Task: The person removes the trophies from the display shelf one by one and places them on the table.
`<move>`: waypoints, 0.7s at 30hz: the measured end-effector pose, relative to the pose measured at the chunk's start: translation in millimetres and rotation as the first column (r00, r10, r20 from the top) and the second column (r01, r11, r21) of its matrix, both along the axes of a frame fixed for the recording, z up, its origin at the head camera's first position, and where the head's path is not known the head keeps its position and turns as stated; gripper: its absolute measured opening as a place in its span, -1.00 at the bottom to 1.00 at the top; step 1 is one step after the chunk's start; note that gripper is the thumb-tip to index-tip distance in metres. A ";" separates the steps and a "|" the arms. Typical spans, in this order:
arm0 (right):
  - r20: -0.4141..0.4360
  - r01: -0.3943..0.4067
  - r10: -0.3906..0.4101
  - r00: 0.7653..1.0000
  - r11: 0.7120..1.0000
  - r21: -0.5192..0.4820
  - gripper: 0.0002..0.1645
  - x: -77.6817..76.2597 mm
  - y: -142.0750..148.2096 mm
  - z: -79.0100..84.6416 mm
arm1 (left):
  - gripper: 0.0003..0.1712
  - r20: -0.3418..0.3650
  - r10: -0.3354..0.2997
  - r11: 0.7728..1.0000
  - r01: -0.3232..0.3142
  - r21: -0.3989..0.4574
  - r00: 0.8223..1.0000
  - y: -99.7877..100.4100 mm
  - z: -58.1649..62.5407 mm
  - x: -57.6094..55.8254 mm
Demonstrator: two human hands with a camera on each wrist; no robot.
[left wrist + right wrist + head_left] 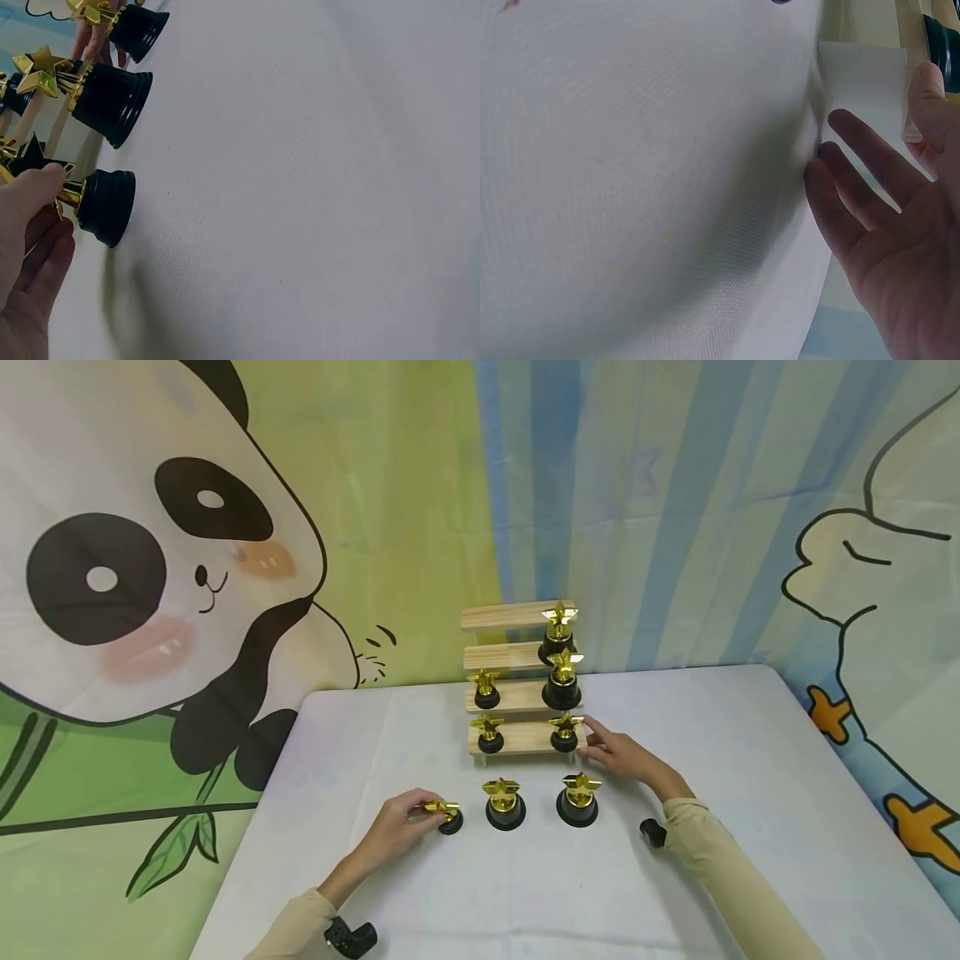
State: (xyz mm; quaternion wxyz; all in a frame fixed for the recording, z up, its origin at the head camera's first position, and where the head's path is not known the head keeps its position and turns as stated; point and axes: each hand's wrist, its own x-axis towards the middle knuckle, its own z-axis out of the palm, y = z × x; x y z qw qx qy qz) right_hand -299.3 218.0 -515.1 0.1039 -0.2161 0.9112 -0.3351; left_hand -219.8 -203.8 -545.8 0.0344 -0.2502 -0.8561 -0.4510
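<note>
My left hand (401, 822) pinches a small gold star trophy (109, 206) by its star, thumb on one face. Its black base (451, 823) is at the tabletop; contact is unclear. Two larger star trophies stand upright to its right, a middle one (505, 810) and a right one (578, 807). My right hand (621, 755) is at the right end of the wooden tiered rack (525, 739), thumb and index finger by the lowest board's end, other fingers spread loosely. Beside it on that board stands a small trophy (564, 739).
More trophies stand on the rack: small ones at left, on the lowest board (491, 741) and the one above (487, 697), and two larger ones at right (562, 692). A white-covered table (750, 760) carries everything. Behind hangs a printed cloth (420, 527) with a panda.
</note>
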 end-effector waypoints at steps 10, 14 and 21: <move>0.022 0.001 -0.001 1.000 1.000 0.001 -0.16 -0.5 -1.3 0.3 | -0.70 -0.174 0.052 0.999 -0.049 0.024 0.983 -22.3 46.0 -28.9; 0.031 0.014 -0.014 0.999 1.000 0.003 -0.16 0.2 2.0 0.0 | -0.78 -0.254 0.131 0.991 -0.128 0.029 0.958 -16.8 97.7 -62.0; 0.020 -0.010 0.010 1.000 1.000 -0.002 -0.16 -0.8 1.6 -0.9 | -0.69 -0.295 0.054 0.998 -0.056 -0.001 0.954 21.8 170.1 -126.7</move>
